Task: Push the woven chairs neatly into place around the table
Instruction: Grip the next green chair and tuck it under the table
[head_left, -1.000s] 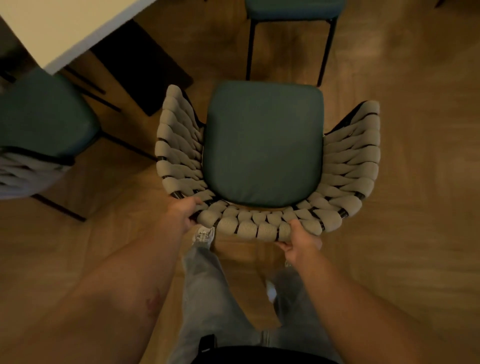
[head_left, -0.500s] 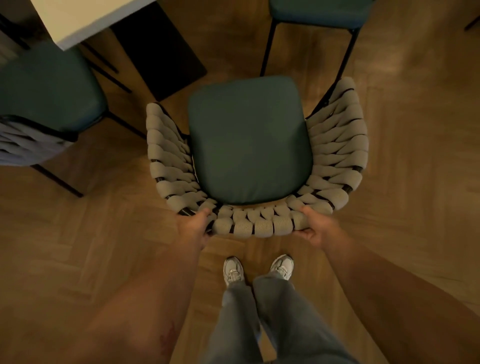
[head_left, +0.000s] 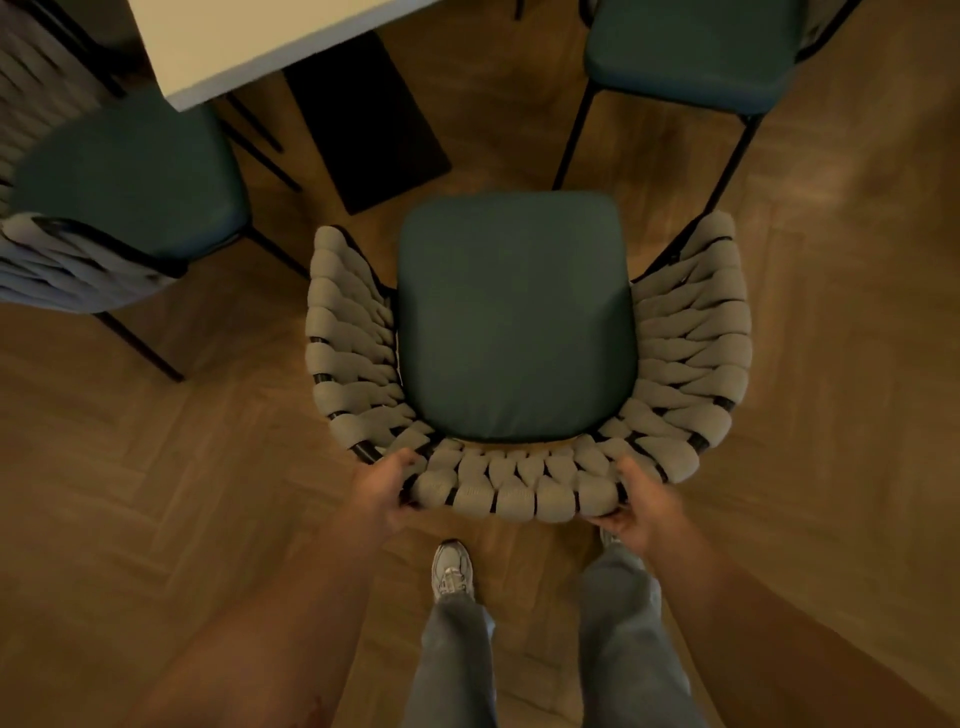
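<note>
A woven chair (head_left: 519, 317) with a dark green seat cushion and a beige woven back stands right in front of me on the wood floor. My left hand (head_left: 382, 488) grips the left rear of its woven back. My right hand (head_left: 644, 501) grips the right rear of the same back. The white table (head_left: 249, 36) shows its corner at the top left, apart from the chair. A second woven chair (head_left: 124, 176) sits at the left beside the table corner. A third chair (head_left: 691, 47) stands at the top right.
The table's dark base (head_left: 363, 119) lies on the floor between the held chair and the table corner. The herringbone wood floor (head_left: 841, 364) spreads to the right. My legs and a white shoe (head_left: 452, 569) are directly behind the chair.
The table corner and the side chairs have come further into view and nearer. The held chair has turned slightly and sits squarer to me. Both hands have kept their grip.
</note>
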